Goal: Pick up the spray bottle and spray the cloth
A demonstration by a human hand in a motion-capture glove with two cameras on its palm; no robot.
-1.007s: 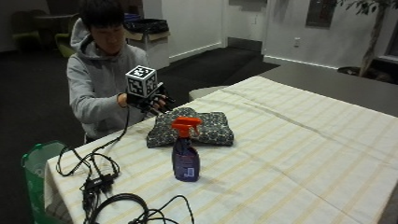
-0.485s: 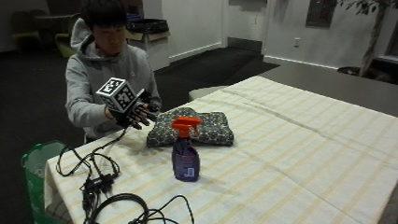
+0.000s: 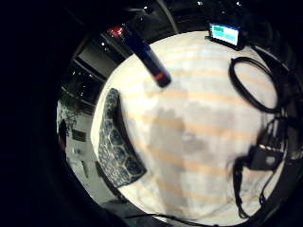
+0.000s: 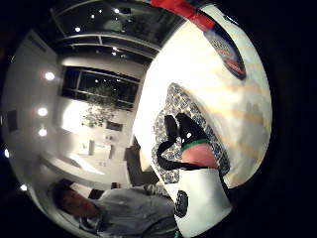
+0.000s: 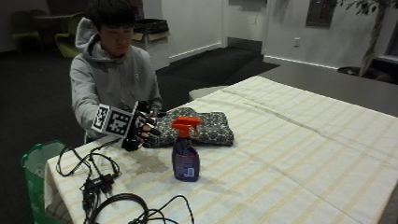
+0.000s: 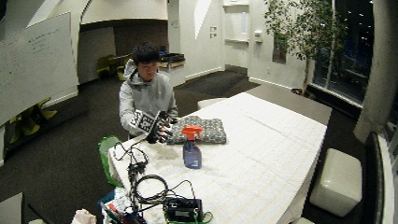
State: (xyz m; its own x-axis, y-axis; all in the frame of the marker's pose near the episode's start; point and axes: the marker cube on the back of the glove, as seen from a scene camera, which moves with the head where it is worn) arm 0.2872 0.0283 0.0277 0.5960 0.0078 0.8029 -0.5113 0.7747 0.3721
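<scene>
Outside view showed my gloved right hand (image 5: 142, 130) held above the table's near corner, fingers spread apart and gripping nothing. It hung just beside the patterned cloth (image 5: 198, 127), which lay folded on the striped tablecloth (image 5: 298, 154). The spray bottle (image 5: 185, 150) stood upright in front of the cloth, near my hand but apart from it, its orange trigger head on top of a purple body. Black cables (image 5: 99, 182) trailed over the tablecloth's near edge, beside a green bag (image 5: 34, 163). From my thumb side palm view, the cloth (image 4: 171, 114) lay under my fingers (image 4: 185, 131), with the bottle (image 4: 225, 47) beyond it on the tablecloth.
</scene>
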